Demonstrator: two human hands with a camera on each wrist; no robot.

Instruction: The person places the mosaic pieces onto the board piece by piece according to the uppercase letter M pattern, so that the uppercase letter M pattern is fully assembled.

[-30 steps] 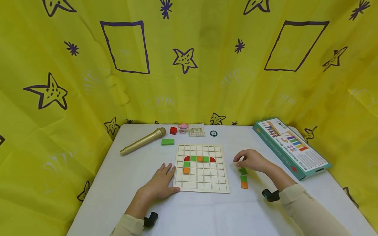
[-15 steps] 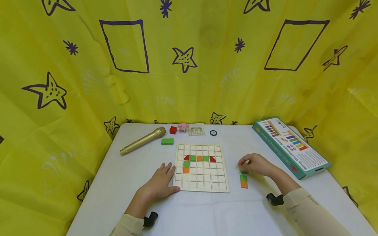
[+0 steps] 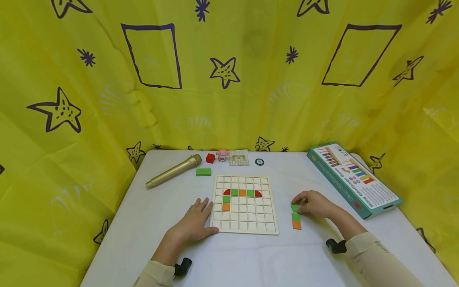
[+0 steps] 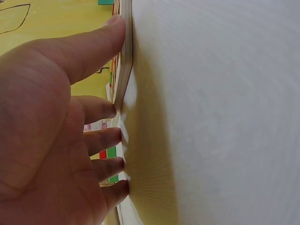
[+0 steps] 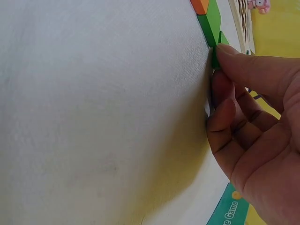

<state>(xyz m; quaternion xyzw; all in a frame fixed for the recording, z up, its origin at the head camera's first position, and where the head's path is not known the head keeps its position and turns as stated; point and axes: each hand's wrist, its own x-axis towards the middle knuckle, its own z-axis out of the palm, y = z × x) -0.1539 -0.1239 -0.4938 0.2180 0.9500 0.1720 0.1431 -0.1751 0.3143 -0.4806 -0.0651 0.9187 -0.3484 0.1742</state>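
Observation:
A pale wooden grid board lies mid-table, with red, green and orange tiles set in some squares. Flat beside its left edge, my left hand has its fingers spread. In the left wrist view the thumb and fingertips touch the board's side. To the right of the board my right hand pinches a green tile between thumb and fingers, low at the tablecloth. Just below lie another green tile and an orange tile that adjoin each other. The right wrist view has the thumb against the pinched tile's edge.
Behind the board are a gold microphone, a green block, a red cube, a pink figurine, a pattern card and a round dark token. A teal game box lies at the right edge.
My right hand has shifted right and slightly down, and its thumb and fingers have closed on the green tile. The left hand and board have stayed put.

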